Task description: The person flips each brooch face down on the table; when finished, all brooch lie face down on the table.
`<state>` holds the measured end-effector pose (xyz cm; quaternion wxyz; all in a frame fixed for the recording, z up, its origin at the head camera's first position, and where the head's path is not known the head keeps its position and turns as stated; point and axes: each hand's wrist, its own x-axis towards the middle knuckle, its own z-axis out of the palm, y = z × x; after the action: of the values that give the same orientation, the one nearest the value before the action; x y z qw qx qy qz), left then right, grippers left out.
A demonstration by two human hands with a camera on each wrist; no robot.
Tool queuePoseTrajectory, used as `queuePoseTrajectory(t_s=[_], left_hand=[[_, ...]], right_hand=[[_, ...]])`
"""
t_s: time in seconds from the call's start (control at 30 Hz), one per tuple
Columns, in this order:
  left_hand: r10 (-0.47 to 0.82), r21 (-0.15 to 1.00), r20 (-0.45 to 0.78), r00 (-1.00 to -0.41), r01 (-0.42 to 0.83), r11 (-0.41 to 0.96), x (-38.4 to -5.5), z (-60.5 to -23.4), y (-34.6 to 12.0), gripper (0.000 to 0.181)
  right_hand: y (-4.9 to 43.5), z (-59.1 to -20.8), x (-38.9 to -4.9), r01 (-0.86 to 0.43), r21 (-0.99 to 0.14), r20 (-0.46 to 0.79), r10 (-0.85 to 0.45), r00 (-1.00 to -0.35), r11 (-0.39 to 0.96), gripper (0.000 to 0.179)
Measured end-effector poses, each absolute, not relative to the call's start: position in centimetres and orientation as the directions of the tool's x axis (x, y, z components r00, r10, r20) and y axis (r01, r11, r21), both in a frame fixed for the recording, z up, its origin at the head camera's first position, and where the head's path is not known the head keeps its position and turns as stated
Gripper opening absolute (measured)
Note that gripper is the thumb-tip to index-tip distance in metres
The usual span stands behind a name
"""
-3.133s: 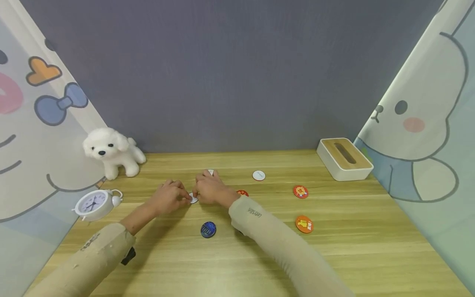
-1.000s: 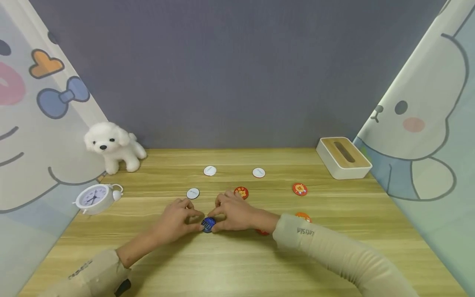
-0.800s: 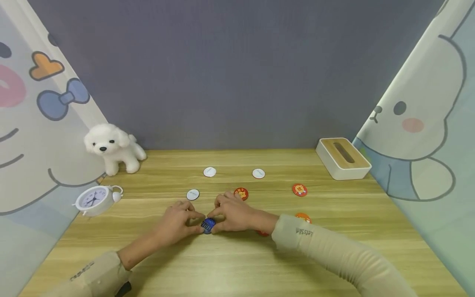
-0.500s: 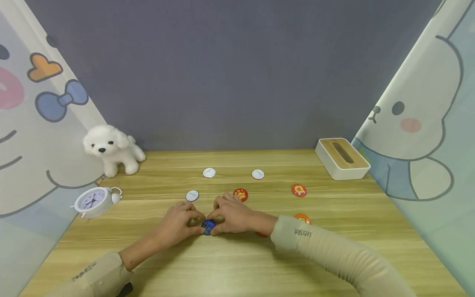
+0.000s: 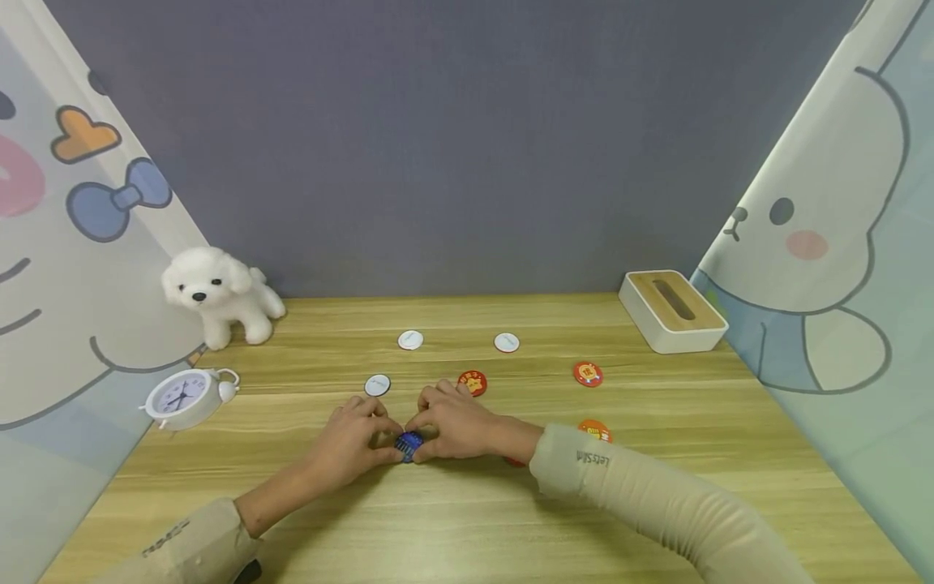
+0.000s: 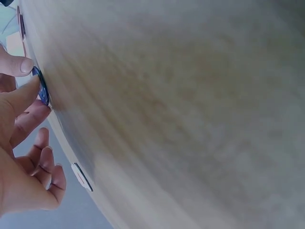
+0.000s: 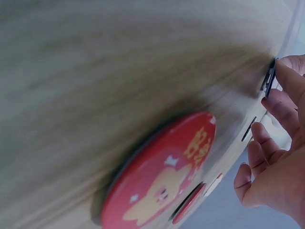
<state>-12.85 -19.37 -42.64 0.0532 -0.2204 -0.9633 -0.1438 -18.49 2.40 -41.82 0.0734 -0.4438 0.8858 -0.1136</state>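
Observation:
In the head view a small round blue badge (image 5: pixel 409 445) lies on the wooden table between both hands. My left hand (image 5: pixel 349 442) pinches its left edge between thumb and forefinger. From the other side my right hand (image 5: pixel 461 423) pinches the right edge the same way. Fingertips cover much of the rim. The left wrist view shows the blue badge (image 6: pixel 42 86) edge-on among the fingers. Just beyond the right hand's knuckles lies a red badge (image 5: pixel 473 383), seen large as a red badge with a yellow star (image 7: pixel 164 179) in the right wrist view.
White-faced discs (image 5: pixel 377 385) lie farther back, with another white disc (image 5: pixel 507 342) among them. To the right are a red badge (image 5: pixel 588 374) and an orange badge (image 5: pixel 595 430), partly behind the sleeve. An alarm clock (image 5: pixel 186 397), plush dog (image 5: pixel 222 294) and tissue box (image 5: pixel 673 312) stand around.
About three seconds ago both hands were at the left white disc; they have since moved nearer to the blue badge. Over the last second they have stayed almost still on it.

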Motion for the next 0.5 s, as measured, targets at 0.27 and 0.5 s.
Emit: queuePoseTrajectory(t_s=[0.27,0.5], left_hand=[[0.418,0.217,0.144,-0.897,0.441,0.871,-12.79,-42.43,-19.18,0.037],[0.429,0.208,0.152,-0.891,0.453,0.867,-12.79,-42.47,-19.16,0.038]], right_hand=[[2.38,-41.69,-18.39,-0.765,-0.268,-0.035,-0.799,-0.600,0.586,0.042],[2.33,-41.64,-18.33,-0.770,-0.253,-0.025,-0.800,-0.600,0.585,0.041]])
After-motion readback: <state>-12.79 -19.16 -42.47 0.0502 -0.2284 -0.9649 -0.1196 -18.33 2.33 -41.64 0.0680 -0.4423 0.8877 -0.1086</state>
